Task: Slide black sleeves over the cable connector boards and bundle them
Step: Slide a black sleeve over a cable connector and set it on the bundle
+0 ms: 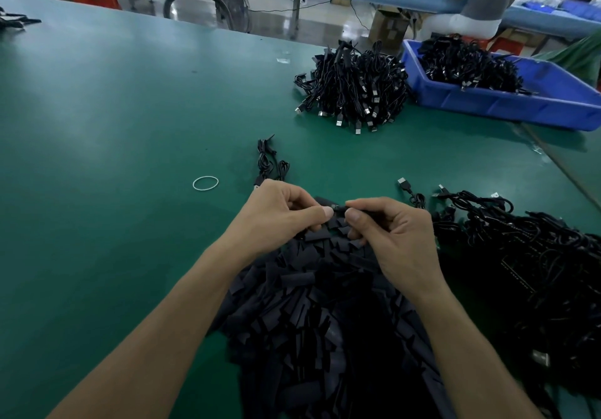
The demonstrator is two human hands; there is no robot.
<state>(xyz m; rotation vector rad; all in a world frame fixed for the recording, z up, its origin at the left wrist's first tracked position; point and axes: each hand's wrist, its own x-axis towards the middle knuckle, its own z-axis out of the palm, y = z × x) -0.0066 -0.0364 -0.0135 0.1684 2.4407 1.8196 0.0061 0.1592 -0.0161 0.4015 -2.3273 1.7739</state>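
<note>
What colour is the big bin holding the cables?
The bin is blue, clearest in the head view.

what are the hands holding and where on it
Both pinch one black piece: left hand its left end, right hand its right end. Sleeve or board unclear.

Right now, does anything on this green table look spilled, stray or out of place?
Only small things. A white rubber band lies alone on the table, left of the left hand, which with the right hand pinches a black sleeve. A clear scrap sits beside the far cable heap. Nothing looks damaged.
</note>
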